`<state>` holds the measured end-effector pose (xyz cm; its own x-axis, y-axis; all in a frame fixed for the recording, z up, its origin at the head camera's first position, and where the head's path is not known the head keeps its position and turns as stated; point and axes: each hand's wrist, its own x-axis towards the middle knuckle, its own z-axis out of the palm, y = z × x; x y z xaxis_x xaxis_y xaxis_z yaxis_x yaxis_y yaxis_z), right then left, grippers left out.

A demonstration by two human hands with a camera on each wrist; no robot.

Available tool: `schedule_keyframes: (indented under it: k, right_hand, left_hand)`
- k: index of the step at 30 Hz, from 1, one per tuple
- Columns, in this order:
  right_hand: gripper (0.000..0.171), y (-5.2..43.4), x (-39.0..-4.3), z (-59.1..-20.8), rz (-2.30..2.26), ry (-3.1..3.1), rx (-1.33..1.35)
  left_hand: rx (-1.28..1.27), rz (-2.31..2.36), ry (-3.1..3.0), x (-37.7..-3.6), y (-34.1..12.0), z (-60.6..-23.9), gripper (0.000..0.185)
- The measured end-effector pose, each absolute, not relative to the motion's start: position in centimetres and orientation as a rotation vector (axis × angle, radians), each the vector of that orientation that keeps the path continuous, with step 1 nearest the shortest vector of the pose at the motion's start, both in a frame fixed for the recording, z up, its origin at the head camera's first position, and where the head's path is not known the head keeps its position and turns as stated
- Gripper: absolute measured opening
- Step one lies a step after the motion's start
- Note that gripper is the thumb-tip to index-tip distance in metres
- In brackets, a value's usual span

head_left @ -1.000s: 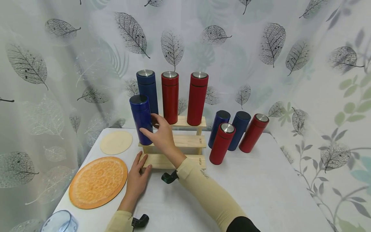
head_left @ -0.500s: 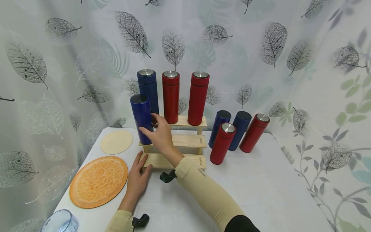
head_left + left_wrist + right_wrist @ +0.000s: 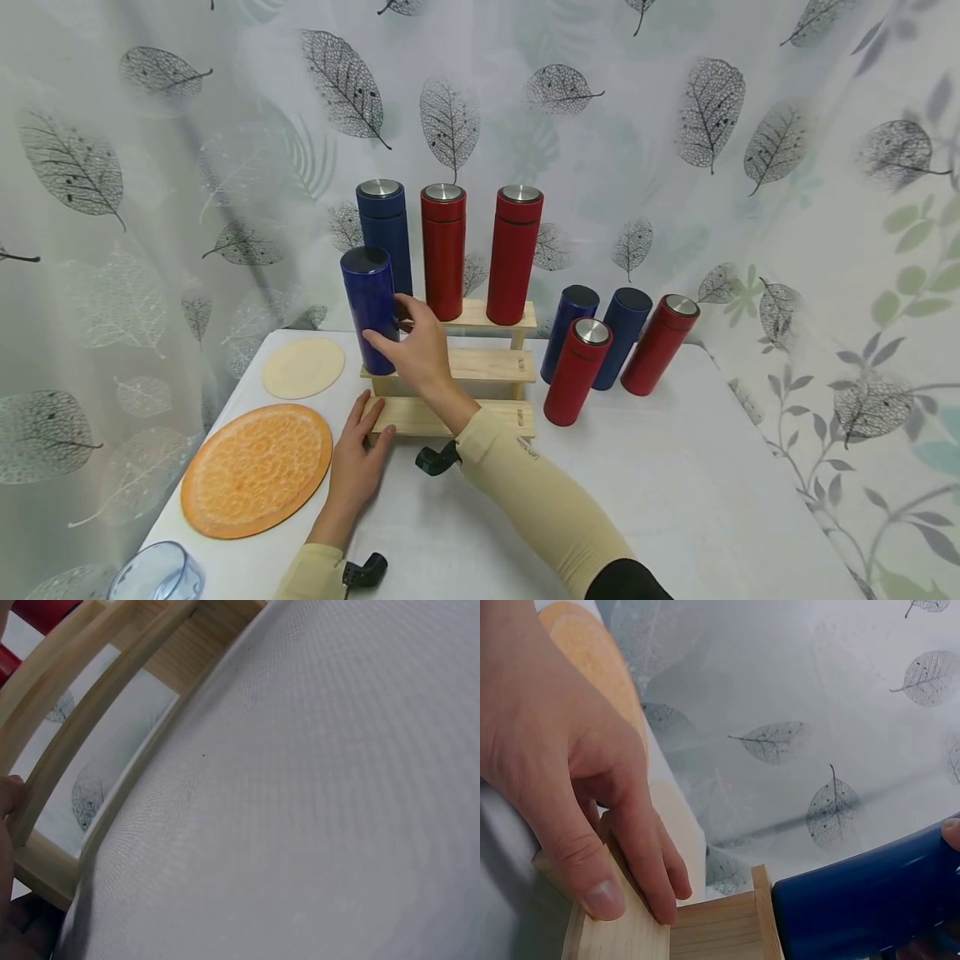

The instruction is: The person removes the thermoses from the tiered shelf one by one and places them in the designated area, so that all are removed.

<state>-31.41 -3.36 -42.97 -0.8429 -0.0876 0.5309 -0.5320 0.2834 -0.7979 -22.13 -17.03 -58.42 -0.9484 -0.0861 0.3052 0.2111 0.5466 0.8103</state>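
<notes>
Blue flask [image 3: 370, 309] stands on the rack's middle step, clamped in right grip [image 3: 417, 349].

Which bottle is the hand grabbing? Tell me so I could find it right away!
Find the wooden step rack at the back of the white table. On its middle step, at the left end, stands a blue bottle, gripped by the right hand. It has a dark top and is the only bottle on that step.

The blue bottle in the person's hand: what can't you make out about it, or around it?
- Blue bottle: base hidden by the right hand, head view; cut off by the edge, right wrist view.
- Glass bowl: cut off at the bottom edge.
- Left hand: only an edge shows, left wrist view.
</notes>
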Motion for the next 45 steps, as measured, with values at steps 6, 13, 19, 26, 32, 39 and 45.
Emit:
schedule_keyframes:
  k: [6, 13, 19, 26, 32, 39, 45]
  right_hand:
    - [0.064, -3.0, -31.3, -43.0, 1.62, -2.15, 0.575]
    - [0.064, -2.6, -31.1, -43.0, 1.666, -2.146, 0.577]
    - [0.066, -1.6, -30.7, -42.6, 1.711, -2.137, 0.588]
    - [0.067, 0.0, -29.9, -42.3, 1.73, -2.173, 0.583]
    - [0.065, 1.2, -29.0, -42.1, 1.736, -2.18, 0.583]
    - [0.065, 2.6, -28.4, -42.1, 1.75, -2.166, 0.608]
    - [0.065, 4.1, -27.6, -41.6, 1.761, -2.164, 0.614]
  left_hand:
    - [-0.111, -1.362, -2.473, -22.1, -17.0, -58.4, 0.056]
    - [-0.11, -1.359, -2.47, -22.1, -17.0, -58.4, 0.055]
    - [-0.101, -1.346, -2.469, -22.1, -16.9, -58.3, 0.056]
    - [-0.114, -1.332, -2.446, -22.0, -16.8, -58.2, 0.055]
    - [-0.121, -1.333, -2.437, -22.1, -16.9, -58.3, 0.055]
    - [-0.119, -1.342, -2.435, -22.1, -16.9, -58.4, 0.054]
    - [-0.126, -1.347, -2.44, -22.2, -17.0, -58.5, 0.055]
